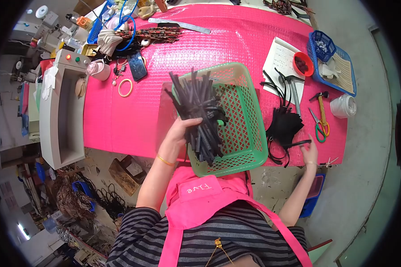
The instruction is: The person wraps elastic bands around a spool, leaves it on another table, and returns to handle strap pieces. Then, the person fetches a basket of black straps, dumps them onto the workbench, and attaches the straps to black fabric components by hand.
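The left hand (183,129) holds a bunch of black strips (205,104) over a green basket (254,113). The right hand (310,155) is by black straps (285,127) on the pink table (129,115).

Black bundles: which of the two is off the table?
The gripped bundle, in the left hand, seen over the green basket; the other bundle lies on the pink table, near the scissors.

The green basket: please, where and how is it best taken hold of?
Probably grip the green basket by its long right rim, coming from the right with the right hand. Nothing lies over that raised rim, while the black strips in the left hand cover much of the left side.
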